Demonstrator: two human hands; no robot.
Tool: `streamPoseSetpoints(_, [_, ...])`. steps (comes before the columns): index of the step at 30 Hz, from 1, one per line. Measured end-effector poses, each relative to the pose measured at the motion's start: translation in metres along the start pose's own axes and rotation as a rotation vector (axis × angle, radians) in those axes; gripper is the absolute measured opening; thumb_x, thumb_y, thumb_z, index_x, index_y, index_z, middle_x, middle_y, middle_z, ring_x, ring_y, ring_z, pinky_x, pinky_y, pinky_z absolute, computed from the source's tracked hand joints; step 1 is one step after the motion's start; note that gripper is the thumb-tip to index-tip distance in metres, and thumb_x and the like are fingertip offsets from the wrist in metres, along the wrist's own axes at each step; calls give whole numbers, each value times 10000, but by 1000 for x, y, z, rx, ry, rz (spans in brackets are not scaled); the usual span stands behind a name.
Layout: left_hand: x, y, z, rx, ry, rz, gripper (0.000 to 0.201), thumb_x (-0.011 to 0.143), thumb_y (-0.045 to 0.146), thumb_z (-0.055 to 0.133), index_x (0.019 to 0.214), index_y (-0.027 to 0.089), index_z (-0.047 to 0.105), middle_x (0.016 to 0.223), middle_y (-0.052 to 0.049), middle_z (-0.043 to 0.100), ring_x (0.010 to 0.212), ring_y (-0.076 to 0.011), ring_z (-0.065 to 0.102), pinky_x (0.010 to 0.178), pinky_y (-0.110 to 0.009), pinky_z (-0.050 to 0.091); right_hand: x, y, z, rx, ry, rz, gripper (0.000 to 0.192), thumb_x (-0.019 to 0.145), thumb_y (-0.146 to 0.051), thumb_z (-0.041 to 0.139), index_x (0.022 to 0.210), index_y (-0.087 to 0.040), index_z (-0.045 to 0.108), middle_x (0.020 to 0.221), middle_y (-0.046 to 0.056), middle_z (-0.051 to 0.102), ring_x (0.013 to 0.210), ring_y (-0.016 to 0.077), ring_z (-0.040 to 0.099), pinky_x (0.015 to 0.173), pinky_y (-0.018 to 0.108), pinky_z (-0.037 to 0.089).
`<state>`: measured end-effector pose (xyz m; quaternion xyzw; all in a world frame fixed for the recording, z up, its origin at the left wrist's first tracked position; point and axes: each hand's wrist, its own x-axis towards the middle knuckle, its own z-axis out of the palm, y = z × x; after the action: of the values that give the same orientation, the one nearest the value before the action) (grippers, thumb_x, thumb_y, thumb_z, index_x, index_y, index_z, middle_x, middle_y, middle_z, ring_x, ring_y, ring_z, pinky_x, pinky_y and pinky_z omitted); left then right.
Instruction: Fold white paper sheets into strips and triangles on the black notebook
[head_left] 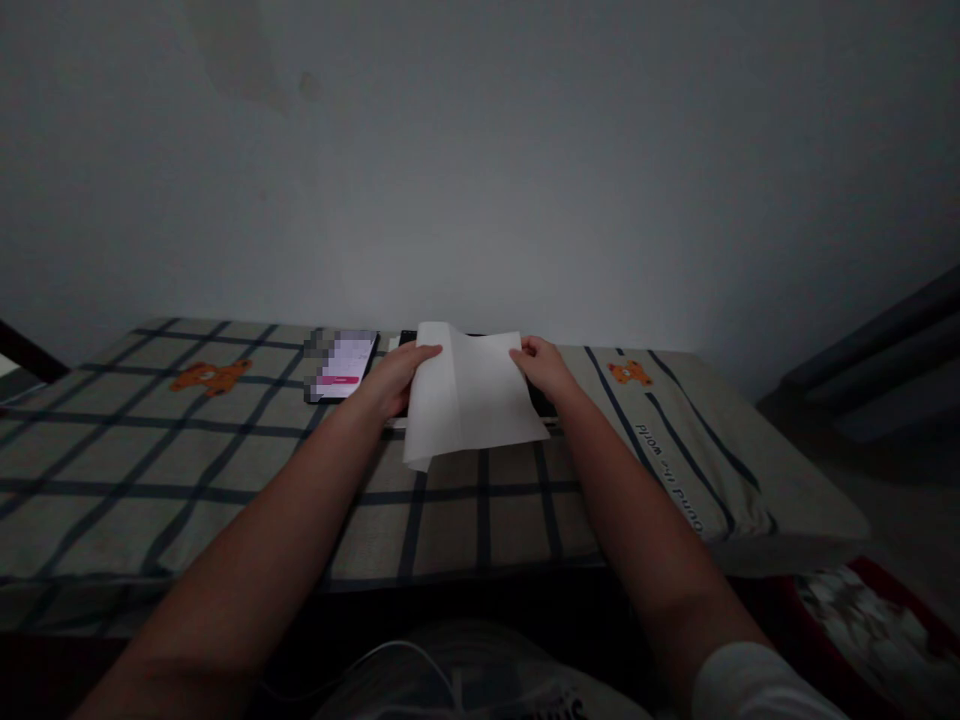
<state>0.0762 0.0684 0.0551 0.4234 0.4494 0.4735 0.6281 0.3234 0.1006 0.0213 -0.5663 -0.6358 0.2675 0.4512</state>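
Paper [472, 400], a white sheet, sits lifted between your hands over the checked cloth [225, 450] on the bench, its left part curling over. Your left hand [394, 380] pinches the curled left edge and your right hand [544, 368] grips the top right corner. It looks mid-fold: next, line the edges up squarely before pressing a crease, clear of the phone [343, 365] just beside.
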Motion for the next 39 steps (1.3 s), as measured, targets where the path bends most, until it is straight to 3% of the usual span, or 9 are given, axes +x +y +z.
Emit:
streamPoseSetpoints(3, [1, -4, 0, 35, -22, 21, 326, 647, 189, 710, 967, 154, 661, 896, -95, 711, 754, -205, 666, 677, -309, 547, -3, -3, -1, -158, 8, -70, 306, 739, -261, 598, 1026, -158, 621, 958, 81, 656, 848, 191, 597, 800, 362, 475])
streamPoseSetpoints(6, [-2, -8, 2, 109, -107, 6, 358, 632, 171, 699, 988, 167, 659, 880, -85, 709, 715, -194, 660, 625, -284, 526, -11, -15, 1, -269, 48, -328, 510, 760, -281, 632, 1253, -178, 551, 1258, 139, 573, 1166, 245, 520, 1003, 426, 395])
streamPoseSetpoints(8, [-5, -9, 6, 158, -182, 1, 377, 633, 176, 690, 1007, 176, 648, 878, -76, 706, 689, -184, 654, 595, -269, 509, -17, -25, 5, -279, -12, -434, 484, 823, -323, 590, 1293, -221, 538, 1328, 110, 543, 1265, 237, 459, 1072, 440, 333])
streamPoseSetpoints(11, [-9, -11, 11, 185, -239, 11, 400, 635, 174, 668, 1033, 179, 628, 900, -70, 702, 682, -172, 648, 609, -266, 500, -24, -35, 11, -191, -142, -425, 422, 877, -362, 531, 1273, -222, 569, 1272, 93, 599, 1193, 206, 531, 1041, 407, 376])
streamPoseSetpoints(15, [-9, -13, 16, 203, -175, 53, 408, 626, 168, 651, 1031, 172, 604, 911, -62, 691, 695, -166, 640, 628, -264, 488, -25, -36, 16, -95, -237, -304, 337, 853, -370, 554, 1103, -172, 663, 1093, 97, 679, 983, 191, 618, 900, 362, 459])
streamPoseSetpoints(20, [-8, -19, 21, 226, -47, 138, 342, 636, 192, 642, 974, 165, 596, 869, -49, 674, 695, -164, 623, 620, -255, 469, -24, -39, 14, -122, -187, -278, 239, 816, -354, 577, 900, -149, 667, 908, 68, 681, 830, 176, 603, 772, 314, 455])
streamPoseSetpoints(24, [-7, -24, 26, 175, 22, 171, 355, 654, 285, 696, 974, 161, 604, 886, -58, 680, 717, -172, 630, 640, -268, 480, -26, -46, 14, -247, -121, -341, 207, 813, -358, 566, 862, -173, 646, 904, 57, 670, 845, 189, 584, 793, 327, 421])
streamPoseSetpoints(31, [-9, -21, 27, 137, 7, 138, 394, 618, 333, 742, 950, 140, 654, 845, -73, 698, 676, -175, 630, 633, -280, 479, -28, -50, 15, -352, -78, -418, 177, 797, -319, 578, 901, -197, 653, 952, 55, 679, 958, 228, 574, 922, 403, 348])
streamPoseSetpoints(39, [-16, -14, 29, 135, -15, 70, 362, 613, 290, 709, 947, 159, 662, 825, -53, 705, 670, -183, 637, 609, -276, 480, -22, -48, 13, -224, -118, -420, 165, 784, -335, 596, 852, -193, 649, 924, 53, 637, 908, 194, 574, 842, 341, 423])
